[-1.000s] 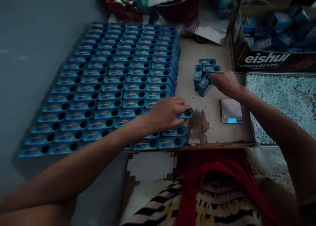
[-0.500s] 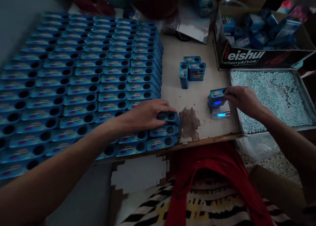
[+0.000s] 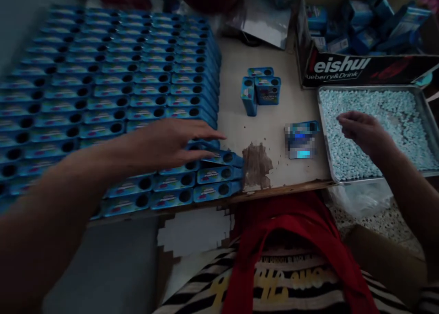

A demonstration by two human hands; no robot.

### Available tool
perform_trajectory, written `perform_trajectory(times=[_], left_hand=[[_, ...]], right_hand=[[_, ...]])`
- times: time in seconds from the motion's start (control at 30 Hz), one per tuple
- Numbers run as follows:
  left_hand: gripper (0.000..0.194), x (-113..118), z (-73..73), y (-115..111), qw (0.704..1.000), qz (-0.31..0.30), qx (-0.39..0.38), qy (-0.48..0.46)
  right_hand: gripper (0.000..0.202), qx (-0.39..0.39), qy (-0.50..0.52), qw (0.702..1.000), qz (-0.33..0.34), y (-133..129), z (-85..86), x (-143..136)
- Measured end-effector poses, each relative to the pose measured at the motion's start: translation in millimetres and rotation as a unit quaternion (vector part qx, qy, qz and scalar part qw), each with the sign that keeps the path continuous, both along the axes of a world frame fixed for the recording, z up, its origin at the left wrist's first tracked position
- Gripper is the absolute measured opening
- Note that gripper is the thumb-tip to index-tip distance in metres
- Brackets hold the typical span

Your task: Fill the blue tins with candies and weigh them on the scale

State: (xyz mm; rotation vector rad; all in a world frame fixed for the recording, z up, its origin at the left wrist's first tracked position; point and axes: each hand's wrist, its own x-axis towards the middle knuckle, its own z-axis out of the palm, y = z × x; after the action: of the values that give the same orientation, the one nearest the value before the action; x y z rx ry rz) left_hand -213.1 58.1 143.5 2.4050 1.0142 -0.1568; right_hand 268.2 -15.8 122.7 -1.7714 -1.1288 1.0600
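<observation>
Rows of upright blue packs (image 3: pixel 109 103) with round dark holes in their tops fill the left of the table. My left hand (image 3: pixel 171 140) hovers over the near right part of these rows, fingers spread, above a slightly tilted blue pack (image 3: pixel 222 157). Over a metal tray (image 3: pixel 324 135) of small pale blue pieces (image 3: pixel 356 158) is my right hand (image 3: pixel 363 129), its fingers pinched together; what they hold, if anything, is too small to make out. Between the hands, a blue pack (image 3: pixel 310 125) stands on a small device with a lit display (image 3: pixel 303 154), partly pixelated.
Three blue packs (image 3: pixel 269 92) stand mid-table. At the back right, a cardboard box (image 3: pixel 343 69) holds several blue packs. A flat grey sheet (image 3: pixel 264 28) lies at the back. The table's front edge (image 3: pixel 284 187) runs before a red apron.
My left hand has let go of the blue pack at the end of the row and opened. The right hand has left the pack on the device and moved right, over the tray.
</observation>
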Motion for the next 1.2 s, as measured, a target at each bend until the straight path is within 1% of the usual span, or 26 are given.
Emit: perform_trajectory(times=[0.03,0.1,0.13,0.17,0.2,0.27,0.33,0.43,0.5,0.57,0.6,0.67,0.73,0.77,0.87,0.9,0.93,1.0,1.07,1.13,1.2], left_hand=[[0.064,0,0.1,2,1.000,0.004,0.008,0.009],[0.068,2,-2.5,4,0.999,0.006,0.011,0.039],[0.069,4,-5.2,3,0.998,0.000,0.000,0.061],[0.069,6,-8.7,1,0.996,-0.010,-0.016,0.084],[0.068,8,-12.8,-3,0.993,-0.021,-0.032,0.107],[0.065,12,-21.7,-14,0.987,-0.042,-0.042,0.150],[0.059,13,-30.1,-26,0.984,-0.051,-0.014,0.172],[0.052,10,-38.9,-37,0.987,-0.042,0.031,0.150],[0.050,5,-41.5,-36,0.991,-0.034,0.031,0.122],[0.053,-1,-40.2,-30,0.993,-0.028,0.018,0.110],[0.057,-2,-37.7,-25,0.993,-0.023,0.013,0.111],[0.067,1,-29.0,-14,0.994,-0.011,0.027,0.102],[0.075,15,-17.2,-3,0.996,-0.010,0.050,0.077],[0.074,27,-11.2,1,0.996,-0.020,0.051,0.063],[0.062,75,1.4,10,0.998,-0.056,0.038,0.018],[0.060,94,2.6,12,0.997,-0.060,0.039,-0.009],[0.062,112,2.0,14,0.997,-0.058,0.037,-0.041],[0.076,145,-4.4,17,0.993,-0.030,0.023,-0.113],[0.088,169,-16.2,20,0.987,0.006,-0.012,-0.163],[0.093,185,-30.4,23,0.981,0.030,-0.052,-0.187],[0.094,194,-43.6,24,0.975,0.033,-0.084,-0.201]], right_hand=[[0.011,-0.033,0.076,0.994,-0.069,-1,0.9,12],[0.029,-0.087,0.172,0.963,-0.191,-6,-1.3,33],[0.037,-0.104,0.195,0.948,-0.229,-10,-4.1,42],[0.041,-0.114,0.208,0.940,-0.245,-14,-7.8,50],[0.044,-0.116,0.218,0.938,-0.245,-18,-12.0,56],[0.041,-0.103,0.234,0.941,-0.220,-25,-21.2,65],[0.031,-0.086,0.239,0.946,-0.200,-27,-29.9,71],[0.014,-0.071,0.230,0.956,-0.168,-23,-37.6,73],[0.009,-0.073,0.208,0.968,-0.121,-17,-36.1,70],[0.011,-0.079,0.179,0.978,-0.067,-11,-29.2,64],[0.012,-0.082,0.166,0.982,-0.044,-8,-24.3,60],[0.013,-0.083,0.151,0.985,-0.005,0,-13.4,50],[0.014,-0.085,0.138,0.986,0.037,7,-2.6,39],[0.016,-0.085,0.130,0.986,0.060,11,2.4,32],[0.024,-0.078,0.118,0.983,0.118,20,15.8,12],[0.026,-0.073,0.116,0.982,0.131,21,19.7,6],[0.027,-0.067,0.113,0.981,0.141,23,23.1,0],[0.030,-0.051,0.096,0.981,0.157,24,28.5,-10],[0.029,-0.037,0.066,0.983,0.166,24,31.8,-17],[0.023,-0.022,0.016,0.985,0.171,24,33.8,-21],[0.015,-0.001,-0.062,0.980,0.187,24,35.7,-25]])
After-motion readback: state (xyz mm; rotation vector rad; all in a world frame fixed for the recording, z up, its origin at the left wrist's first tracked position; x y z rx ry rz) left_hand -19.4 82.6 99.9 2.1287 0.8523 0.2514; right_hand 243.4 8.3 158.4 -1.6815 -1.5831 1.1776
